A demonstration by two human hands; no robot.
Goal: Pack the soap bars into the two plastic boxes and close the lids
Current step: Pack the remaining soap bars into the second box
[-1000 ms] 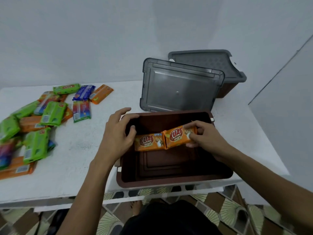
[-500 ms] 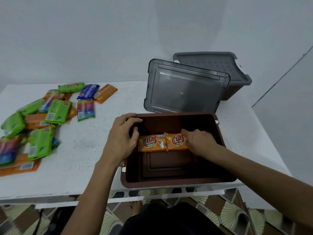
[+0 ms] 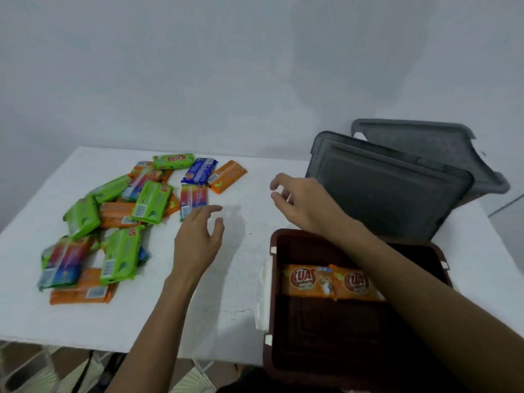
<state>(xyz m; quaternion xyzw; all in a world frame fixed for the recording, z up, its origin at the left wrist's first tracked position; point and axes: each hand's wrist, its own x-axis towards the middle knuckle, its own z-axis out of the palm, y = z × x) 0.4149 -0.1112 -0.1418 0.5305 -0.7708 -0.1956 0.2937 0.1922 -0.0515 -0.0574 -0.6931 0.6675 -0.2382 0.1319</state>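
Two orange soap bars point(image 3: 330, 282) lie side by side in the open brown box point(image 3: 269, 293) at the near right. Its grey lid point(image 3: 391, 191) leans upright behind it. A second brown box with a grey lid on top point(image 3: 419, 143) stands further back. A pile of green, orange and blue soap bars point(image 3: 119, 219) lies on the left of the white table point(image 3: 235, 279). My left hand point(image 3: 197, 239) hovers over the table beside the pile, fingers relaxed and empty. My right hand point(image 3: 304, 204) is above the table left of the leaning lid, fingers loosely spread, holding nothing.
A white wall rises behind the table. The table's near edge runs along the bottom, with a patterned floor below it. Bare tabletop lies between the soap pile and the brown box.
Both hands let go of the orange bars and came out of the box, moving left toward the pile. The view swung left, so the box now sits at the lower right.
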